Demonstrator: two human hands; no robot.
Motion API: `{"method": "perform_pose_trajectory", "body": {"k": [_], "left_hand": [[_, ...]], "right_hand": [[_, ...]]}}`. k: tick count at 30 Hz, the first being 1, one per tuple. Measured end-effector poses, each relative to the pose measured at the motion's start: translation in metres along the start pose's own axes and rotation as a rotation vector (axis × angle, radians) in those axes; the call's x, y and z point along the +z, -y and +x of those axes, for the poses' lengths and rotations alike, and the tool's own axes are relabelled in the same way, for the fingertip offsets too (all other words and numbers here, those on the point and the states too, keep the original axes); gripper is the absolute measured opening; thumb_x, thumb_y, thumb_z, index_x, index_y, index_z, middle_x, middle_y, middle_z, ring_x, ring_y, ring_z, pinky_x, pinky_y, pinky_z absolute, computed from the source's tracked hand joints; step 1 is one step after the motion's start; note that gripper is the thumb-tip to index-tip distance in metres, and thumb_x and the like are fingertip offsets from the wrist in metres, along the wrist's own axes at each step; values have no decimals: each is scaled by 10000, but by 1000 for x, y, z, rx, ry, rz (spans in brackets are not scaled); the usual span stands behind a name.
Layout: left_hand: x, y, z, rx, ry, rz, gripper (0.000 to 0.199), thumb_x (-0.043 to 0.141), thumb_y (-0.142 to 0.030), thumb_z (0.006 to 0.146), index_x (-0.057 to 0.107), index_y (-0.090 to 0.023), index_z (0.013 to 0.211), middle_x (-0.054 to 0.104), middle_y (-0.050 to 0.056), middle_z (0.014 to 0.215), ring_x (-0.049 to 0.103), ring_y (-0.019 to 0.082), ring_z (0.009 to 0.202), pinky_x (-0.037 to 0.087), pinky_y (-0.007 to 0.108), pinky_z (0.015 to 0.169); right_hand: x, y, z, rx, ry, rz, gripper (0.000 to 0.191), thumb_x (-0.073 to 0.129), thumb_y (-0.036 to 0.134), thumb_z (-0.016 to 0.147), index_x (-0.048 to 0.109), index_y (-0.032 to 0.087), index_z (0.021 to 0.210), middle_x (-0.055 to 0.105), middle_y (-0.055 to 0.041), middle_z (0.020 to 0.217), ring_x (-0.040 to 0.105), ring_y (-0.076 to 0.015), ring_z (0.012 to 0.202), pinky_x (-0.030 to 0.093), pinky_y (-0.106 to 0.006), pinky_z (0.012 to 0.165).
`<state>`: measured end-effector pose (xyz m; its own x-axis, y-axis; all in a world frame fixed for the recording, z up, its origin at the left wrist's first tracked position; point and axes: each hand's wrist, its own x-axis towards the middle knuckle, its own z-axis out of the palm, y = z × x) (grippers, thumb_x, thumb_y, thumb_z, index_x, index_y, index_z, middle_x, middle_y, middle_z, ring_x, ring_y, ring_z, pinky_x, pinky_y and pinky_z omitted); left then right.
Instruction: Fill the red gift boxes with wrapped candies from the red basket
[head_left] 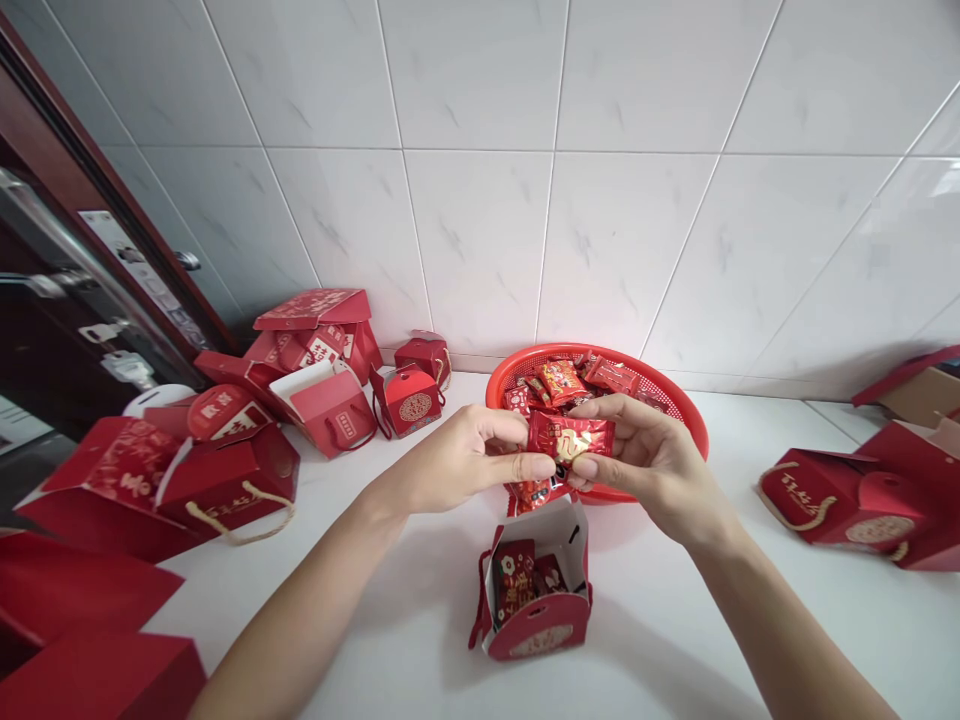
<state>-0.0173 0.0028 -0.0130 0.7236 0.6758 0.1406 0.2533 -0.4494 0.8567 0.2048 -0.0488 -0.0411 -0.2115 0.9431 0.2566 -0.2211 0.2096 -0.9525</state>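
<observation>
Between both hands I hold a red candy packet (571,436) with gold print, its front facing me. My left hand (480,452) pinches its left end, and my right hand (645,462) pinches the right end. Just behind it stands a round red plastic basket (684,418) with several wrapped candies (561,380) inside. Below my hands an open red gift box (541,636) with a white lining rests on the table, red wrapped sweets (516,575) visible in it. Another red packet (531,495) shows under my left hand, partly hidden.
On the left, several red gift boxes (229,485) with rope or cord handles crowd the white table (375,640). More red boxes (840,500) stand at the right. A tiled wall (480,230) closes off the back, and a door with keys (127,365) is at the far left.
</observation>
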Motion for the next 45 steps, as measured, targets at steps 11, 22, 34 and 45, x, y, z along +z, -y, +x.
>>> {"method": "perform_pose_trajectory", "body": {"k": [11, 22, 34, 45], "left_hand": [[-24, -5, -13, -65, -55, 245, 220, 762, -368, 862, 781, -214, 1018, 763, 26, 1039, 692, 199, 929, 544, 301, 811], [-19, -9, -16, 22, -14, 434, 154, 687, -215, 899, 787, -246, 1013, 764, -19, 1069, 696, 153, 945, 529, 245, 824], [-18, -12, -21, 105, -9, 408, 182, 686, -200, 918, 770, -260, 1067, 770, -28, 1102, 710, 159, 1008, 533, 266, 914], [-1, -8, -18, 113, -20, 184, 464, 785, -255, 881, 574, -294, 1292, 719, -16, 1113, 695, 171, 1060, 554, 318, 952]], "right_hand": [[-3, 14, -10, -219, 54, -319, 166, 731, 181, 947, 742, 272, 1085, 774, -15, 1034, 733, -168, 940, 612, -295, 836], [26, 6, -21, -57, 568, -1237, 218, 581, 1, 899, 619, 203, 827, 662, -9, 779, 567, -163, 655, 410, -284, 583], [16, 11, -24, -271, 188, -1239, 173, 550, 125, 999, 645, 201, 876, 706, -34, 800, 639, -196, 716, 486, -329, 670], [7, 13, -12, -29, 41, -592, 269, 732, 465, 940, 718, 209, 858, 715, -23, 821, 617, -171, 747, 509, -281, 662]]}}
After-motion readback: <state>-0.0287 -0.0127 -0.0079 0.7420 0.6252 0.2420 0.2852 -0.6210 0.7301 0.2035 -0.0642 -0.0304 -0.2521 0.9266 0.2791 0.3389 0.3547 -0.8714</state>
